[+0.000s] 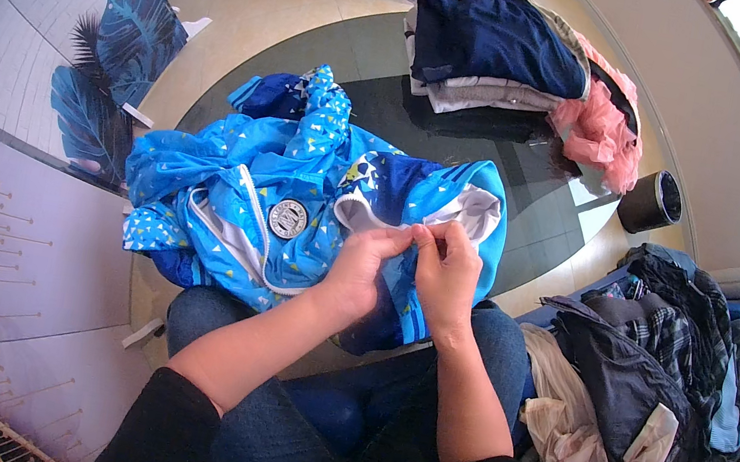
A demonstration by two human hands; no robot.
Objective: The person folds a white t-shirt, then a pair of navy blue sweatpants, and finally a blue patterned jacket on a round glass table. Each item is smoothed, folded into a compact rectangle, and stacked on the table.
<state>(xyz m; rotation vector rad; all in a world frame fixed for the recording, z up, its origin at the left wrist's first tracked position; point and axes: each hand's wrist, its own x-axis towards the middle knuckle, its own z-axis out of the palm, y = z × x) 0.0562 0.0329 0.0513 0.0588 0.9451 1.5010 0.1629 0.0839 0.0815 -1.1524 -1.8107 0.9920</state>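
A light-blue jacket [325, 149] with a white and yellow triangle print is spread over the near side of a dark oval glass table, its front edge hanging over my knees. A white zipper [249, 199] curves along one part of it, beside a round badge [288, 219] bearing writing. Both my left hand [364, 263] and my right hand [447, 267] pinch the white zipper edge near the jacket's collar, fingertips touching each other. The small piece between the fingertips is hidden. White lining [473, 212] shows just past my right hand.
Folded clothes [503, 46] are stacked at the table's [373, 46] far side, with pink tulle [598, 138] draping over the edge. A black bin [653, 201] stands on the floor to the right. Loose clothes [645, 354] are heaped on a seat at my right. A decorated panel [78, 31] rises at the left.
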